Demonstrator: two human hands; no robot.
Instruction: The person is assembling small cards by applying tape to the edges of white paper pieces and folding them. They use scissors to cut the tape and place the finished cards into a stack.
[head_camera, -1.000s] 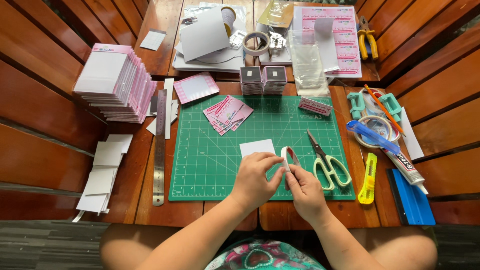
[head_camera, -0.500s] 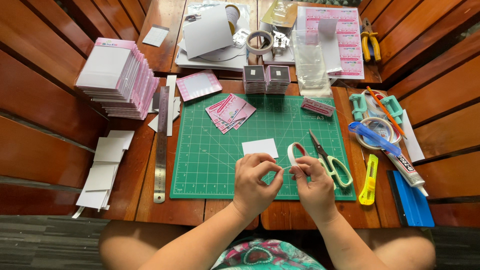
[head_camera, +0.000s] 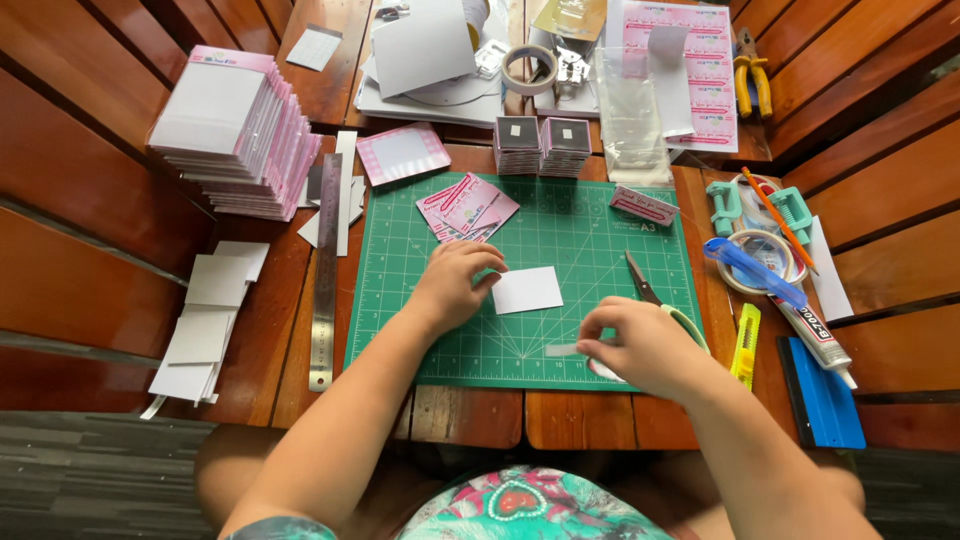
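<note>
We note the small white square card (head_camera: 527, 290) lying flat near the centre of the green gridded cutting mat (head_camera: 400, 320). The left hand (head_camera: 452, 285) rests on the mat with loosely curled fingertips touching the card's left edge; nothing is clasped in it. The right hand (head_camera: 640, 347) sits lower on the mat, thumb and forefinger pinched together on a short translucent strip of tape (head_camera: 561, 350) (its far end pointing left, clear of the card). Just beyond that hand lie the green-handled scissors (head_camera: 642, 282), partly covered by it. A fan of pink printed cards (head_camera: 468, 208) lies on the mat's upper part. Left of the mat runs a long steel ruler (head_camera: 324, 270). To the right, on the wooden slats, lies a yellow utility knife (head_camera: 745, 345).
</note>
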